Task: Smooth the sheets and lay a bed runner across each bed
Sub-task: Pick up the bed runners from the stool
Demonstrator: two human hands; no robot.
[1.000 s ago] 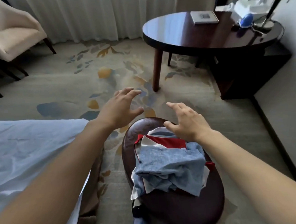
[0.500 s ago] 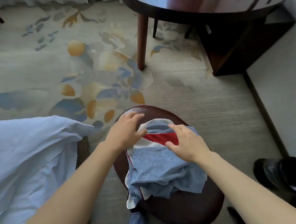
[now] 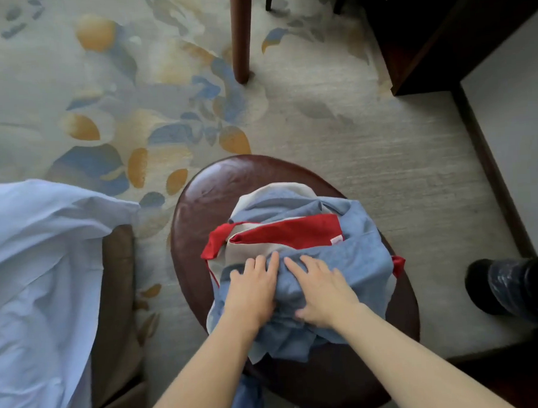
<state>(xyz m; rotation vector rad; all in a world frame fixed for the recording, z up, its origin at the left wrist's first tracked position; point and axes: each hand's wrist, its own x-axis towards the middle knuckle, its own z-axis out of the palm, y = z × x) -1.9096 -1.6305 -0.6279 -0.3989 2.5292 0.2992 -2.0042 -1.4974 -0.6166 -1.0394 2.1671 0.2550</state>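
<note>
My left hand [image 3: 254, 293] and right hand [image 3: 320, 290] rest side by side on the bunched blue, red and cream bed runner [image 3: 298, 258], fingers straight, each grip spread flat rather than clamped. The runner lies heaped under my palms on the dark oval stool [image 3: 217, 191], right of the white bed sheet [image 3: 37, 272].

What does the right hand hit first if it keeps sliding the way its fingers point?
The right hand lies on the blue cloth, fingers pointing up-left in the picture. Straight on, they would probably meet the red band of the bundled runner first, then the beige fabric beyond. Depth among the folds is unclear.
</note>
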